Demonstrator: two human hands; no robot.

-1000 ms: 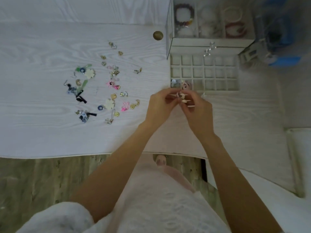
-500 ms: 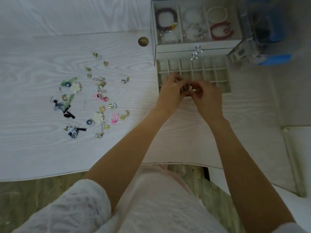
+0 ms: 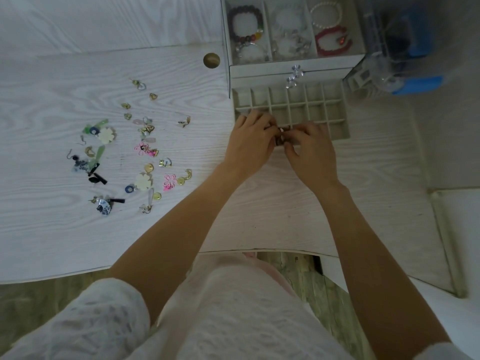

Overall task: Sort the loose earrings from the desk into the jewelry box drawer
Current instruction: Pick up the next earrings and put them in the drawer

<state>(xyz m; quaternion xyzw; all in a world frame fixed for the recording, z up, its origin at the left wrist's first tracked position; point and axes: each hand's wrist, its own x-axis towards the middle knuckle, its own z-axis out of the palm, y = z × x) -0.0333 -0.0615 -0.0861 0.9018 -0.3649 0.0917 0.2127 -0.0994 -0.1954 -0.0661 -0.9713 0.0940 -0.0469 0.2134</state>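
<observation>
Both hands, left (image 3: 250, 141) and right (image 3: 310, 149), pinch a small dark earring (image 3: 280, 133) between their grips at the front edge of the grey gridded jewelry-box drawer (image 3: 335, 110); colourful loose earrings (image 3: 145, 149) lie scattered on the white wood-grain counter (image 3: 52, 229).

I see a scatter of small loose earrings (image 3: 135, 152), gold, pink, green, cream-flower and blue-white pieces, lying flat on the white wood-grain desk (image 3: 52, 229), well left of the pale jewelry box drawer (image 3: 335, 115), which is pulled open showing its grid of square compartments.
</observation>
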